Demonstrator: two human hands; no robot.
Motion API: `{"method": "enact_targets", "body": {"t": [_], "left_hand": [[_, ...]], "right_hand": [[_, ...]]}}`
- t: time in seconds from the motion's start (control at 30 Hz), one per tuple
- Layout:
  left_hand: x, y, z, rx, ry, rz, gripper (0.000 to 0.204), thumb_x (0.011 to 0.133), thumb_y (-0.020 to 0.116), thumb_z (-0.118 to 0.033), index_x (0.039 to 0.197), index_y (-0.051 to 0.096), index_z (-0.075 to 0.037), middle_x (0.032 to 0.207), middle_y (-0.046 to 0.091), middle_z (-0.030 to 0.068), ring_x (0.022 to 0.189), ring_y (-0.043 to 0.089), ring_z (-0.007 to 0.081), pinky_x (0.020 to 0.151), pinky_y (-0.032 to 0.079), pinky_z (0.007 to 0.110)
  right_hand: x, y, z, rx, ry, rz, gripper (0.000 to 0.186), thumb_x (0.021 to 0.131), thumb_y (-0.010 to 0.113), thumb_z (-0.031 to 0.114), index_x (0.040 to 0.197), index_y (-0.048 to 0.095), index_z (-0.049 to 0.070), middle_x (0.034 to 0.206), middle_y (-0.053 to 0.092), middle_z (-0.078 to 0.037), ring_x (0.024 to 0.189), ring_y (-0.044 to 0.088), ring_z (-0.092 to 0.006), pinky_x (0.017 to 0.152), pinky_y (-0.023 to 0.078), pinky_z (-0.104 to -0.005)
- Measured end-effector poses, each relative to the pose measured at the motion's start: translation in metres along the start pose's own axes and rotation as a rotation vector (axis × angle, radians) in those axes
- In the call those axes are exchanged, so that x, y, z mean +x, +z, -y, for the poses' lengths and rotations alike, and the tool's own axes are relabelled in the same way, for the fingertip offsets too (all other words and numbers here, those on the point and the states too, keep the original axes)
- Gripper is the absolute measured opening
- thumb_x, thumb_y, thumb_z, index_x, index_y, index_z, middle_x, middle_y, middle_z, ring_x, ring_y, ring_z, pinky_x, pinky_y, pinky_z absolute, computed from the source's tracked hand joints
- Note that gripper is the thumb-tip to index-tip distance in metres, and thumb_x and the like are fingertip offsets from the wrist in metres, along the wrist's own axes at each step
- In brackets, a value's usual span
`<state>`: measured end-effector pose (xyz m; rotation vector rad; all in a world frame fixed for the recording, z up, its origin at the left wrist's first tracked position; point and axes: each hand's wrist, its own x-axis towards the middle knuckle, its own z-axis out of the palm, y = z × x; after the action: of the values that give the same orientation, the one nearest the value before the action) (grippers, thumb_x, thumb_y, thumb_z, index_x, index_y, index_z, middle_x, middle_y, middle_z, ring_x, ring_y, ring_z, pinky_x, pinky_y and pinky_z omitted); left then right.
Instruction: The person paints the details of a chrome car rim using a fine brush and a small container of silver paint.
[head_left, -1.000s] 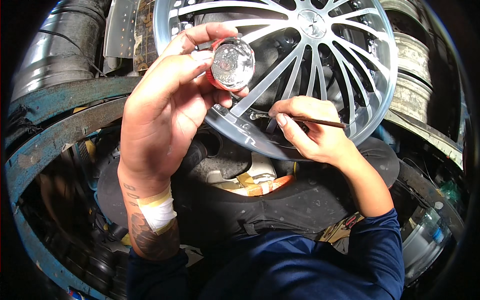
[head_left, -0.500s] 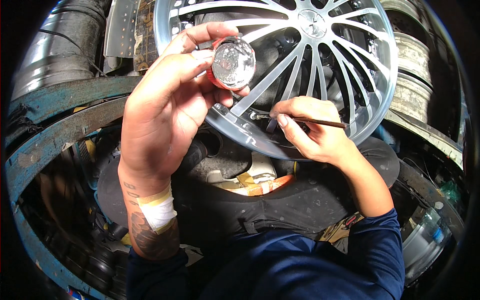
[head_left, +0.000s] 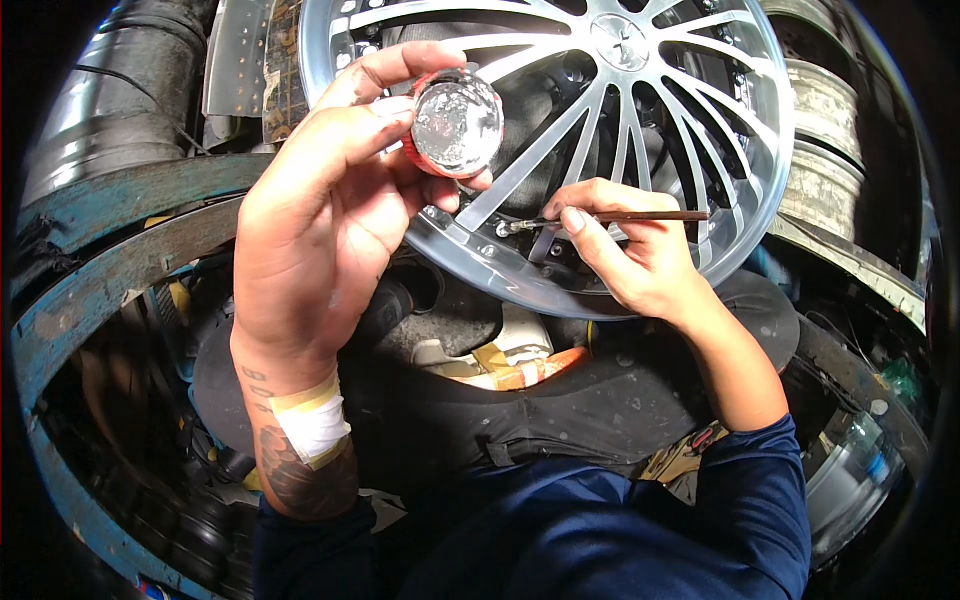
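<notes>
Left hand (head_left: 325, 200): raised, palm partly toward the camera. Thumb and fingers close around the side of a small, round, red-sided cap (head_left: 455, 128) with grey and whitish residue smeared over its face. The cap is tilted toward the camera and overlaps the lower-left spokes in the view.

Right hand (head_left: 640, 250): narrow pinch grip, thumb and fingertips on a thin brush with a dark brown handle (head_left: 655, 216). The handle lies nearly level, its end projecting to the right past the knuckles; the tip points left.

The brush tip is at a small, round, silver bolt head (head_left: 503, 229) on the black inner band of a large silver-and-black multi-spoke wheel (head_left: 540, 155); cannot tell whether bristles touch it. The bolt sits near the outer end of a wide spoke, below and right of the cap in view. The wheel's polished lip runs just in front of the person's black-clad legs (head_left: 440, 410).

Surroundings: white wrap with yellowish tape (head_left: 312, 425) around the left forearm near the wrist; worn blue metal frame (head_left: 60, 340) at left; stacked, scuffed silver wheel barrels (head_left: 820, 130) at upper right; clear plastic container (head_left: 850, 480) at lower right.
</notes>
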<state>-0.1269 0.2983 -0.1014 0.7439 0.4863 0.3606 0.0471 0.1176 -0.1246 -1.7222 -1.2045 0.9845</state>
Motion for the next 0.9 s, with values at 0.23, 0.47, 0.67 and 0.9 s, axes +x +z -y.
{"method": "enact_targets", "body": {"t": [0.23, 0.47, 0.67, 0.9], "left_hand": [[0.000, 0.001, 0.000, 0.001, 0.005, -0.021, 0.051, 0.093, 0.046, -0.024, 0.134, 0.043, 0.006, 0.124, 0.057, 0.0287, 0.090, 0.062, 0.0284, 0.077, 0.047, 0.032], [-0.002, 0.002, -0.002, 0.000, 0.008, -0.030, 0.052, 0.093, 0.047, -0.024, 0.135, 0.042, 0.006, 0.124, 0.057, 0.0287, 0.090, 0.062, 0.0286, 0.077, 0.047, 0.032], [0.000, 0.002, 0.001, 0.001, 0.000, -0.011, 0.052, 0.093, 0.047, -0.024, 0.135, 0.042, 0.006, 0.124, 0.057, 0.0287, 0.089, 0.062, 0.0283, 0.076, 0.046, 0.032], [-0.002, 0.002, -0.003, 0.026, 0.001, -0.025, 0.052, 0.093, 0.046, -0.025, 0.135, 0.042, 0.006, 0.124, 0.057, 0.0292, 0.089, 0.062, 0.0278, 0.077, 0.046, 0.032]], "right_hand": [[0.000, 0.007, -0.011, -0.037, -0.118, -0.026, 0.011, 0.092, 0.062, 0.007, 0.095, 0.067, -0.002, 0.080, 0.067, -0.010, 0.068, 0.063, -0.0150, 0.064, 0.051, -0.0272], [0.001, 0.007, -0.009, -0.054, -0.137, -0.030, 0.010, 0.091, 0.063, 0.006, 0.095, 0.067, -0.002, 0.080, 0.067, -0.010, 0.067, 0.063, -0.0153, 0.064, 0.051, -0.0270], [-0.001, 0.007, -0.010, -0.044, -0.123, -0.027, 0.010, 0.091, 0.062, 0.005, 0.096, 0.067, -0.002, 0.080, 0.067, -0.010, 0.068, 0.065, -0.0156, 0.064, 0.052, -0.0268], [0.000, 0.008, -0.010, -0.066, -0.138, -0.018, 0.010, 0.091, 0.062, 0.006, 0.095, 0.068, -0.002, 0.081, 0.068, -0.011, 0.068, 0.067, -0.0163, 0.065, 0.053, -0.0270]]}}
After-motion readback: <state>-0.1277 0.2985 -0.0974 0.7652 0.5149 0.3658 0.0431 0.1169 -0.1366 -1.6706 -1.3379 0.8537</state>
